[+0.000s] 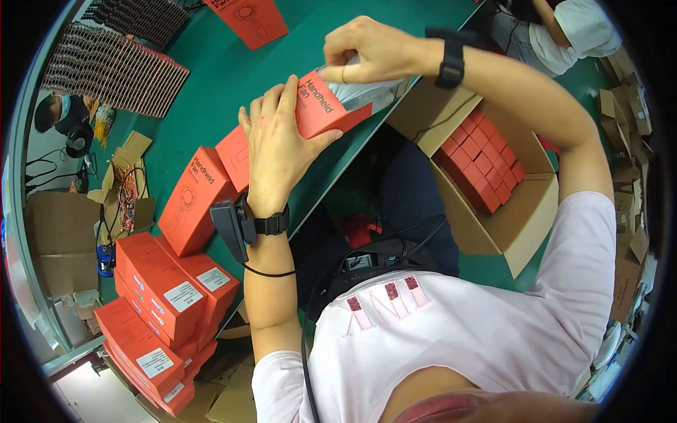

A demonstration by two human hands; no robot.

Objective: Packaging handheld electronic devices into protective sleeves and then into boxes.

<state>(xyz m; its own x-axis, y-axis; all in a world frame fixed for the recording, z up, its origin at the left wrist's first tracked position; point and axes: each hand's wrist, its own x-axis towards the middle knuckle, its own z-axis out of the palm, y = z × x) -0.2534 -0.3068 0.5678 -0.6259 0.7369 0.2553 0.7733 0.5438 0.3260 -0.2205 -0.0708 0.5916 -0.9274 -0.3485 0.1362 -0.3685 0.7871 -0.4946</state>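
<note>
desk: green flat desk (233,77), near edge runs diagonally past the person's lap
carton: open brown cardboard carton (525,218) off the desk's near edge on the person's right, rows of small red boxes (483,166) packed inside
trays: dark ribbed trays (113,67) at the desk's far left corner
stack: pile of red boxes with white labels (166,303) at the desk's left near edge
loose boxes: red printed box (192,201) lying flat just left of the hands, another red box (250,20) at the far edge
held box: red rectangular cardboard box (321,106), tilted, at the desk's near edge, end flap open
left hand (278,144): fingers spread flat, clasping the held box's side
right hand (370,49): pinched shut on clear plastic bag (367,88) at the box's open end
</note>
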